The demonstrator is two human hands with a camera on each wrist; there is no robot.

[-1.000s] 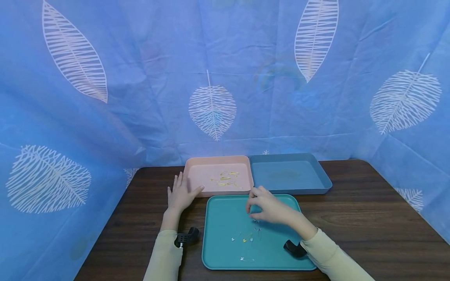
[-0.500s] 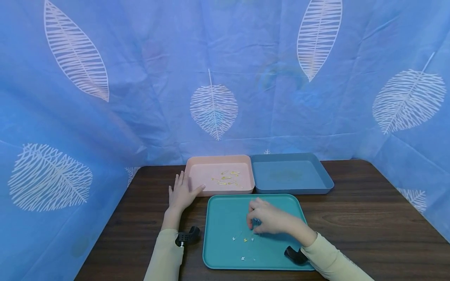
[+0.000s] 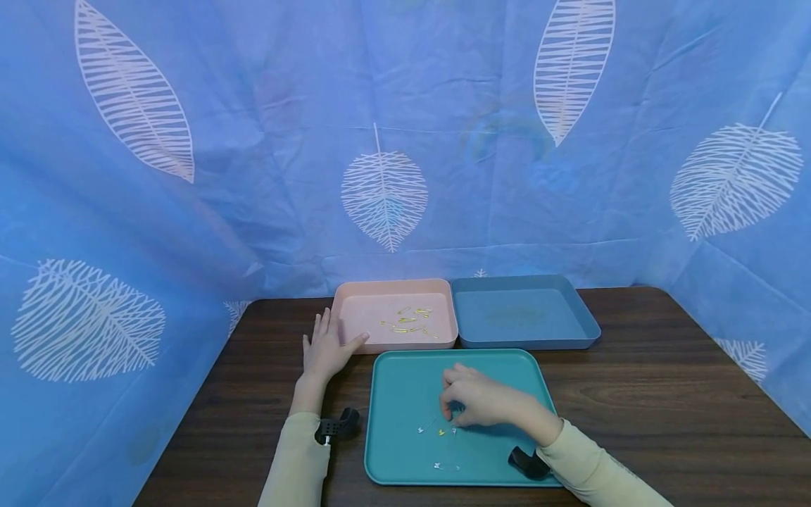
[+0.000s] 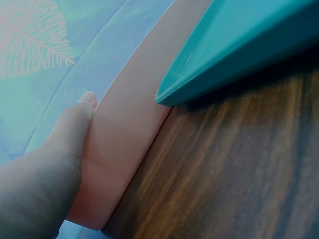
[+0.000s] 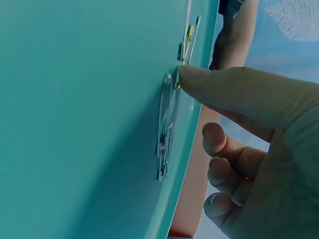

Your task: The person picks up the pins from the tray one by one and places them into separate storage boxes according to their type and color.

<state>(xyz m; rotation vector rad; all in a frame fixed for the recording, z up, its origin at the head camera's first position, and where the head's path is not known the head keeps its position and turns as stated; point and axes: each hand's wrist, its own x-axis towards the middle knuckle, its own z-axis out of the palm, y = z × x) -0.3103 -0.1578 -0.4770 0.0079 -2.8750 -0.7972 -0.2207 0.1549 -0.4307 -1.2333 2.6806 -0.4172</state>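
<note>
My left hand (image 3: 324,352) rests with spread fingers at the left front corner of the pink tray (image 3: 355,345). Its thumb (image 4: 82,112) lies against the tray's rim in the left wrist view. My right hand (image 3: 481,398) is bent low over the teal tray (image 3: 399,380), thumb and forefinger down among the safety pins. In the right wrist view the thumb tip meets a gold safety pin (image 5: 177,82), beside silver safety pins (image 5: 163,129); I cannot tell whether the fingers pinch it. Another gold pin (image 5: 190,37) lies past the thumb. The forefinger is mostly hidden there.
Several gold safety pins (image 3: 405,329) lie in the pink tray. A blue tray (image 3: 526,317) stands at its right. Toward the front of the teal tray lies a silver safety pin (image 3: 446,466). Blue leaf-print cloth (image 3: 443,197) hangs behind the wooden table (image 3: 659,394).
My right hand has come from the back edge of the teal tray, near the pink tray, down toward the pins in the middle. The left hand has kept its place.
</note>
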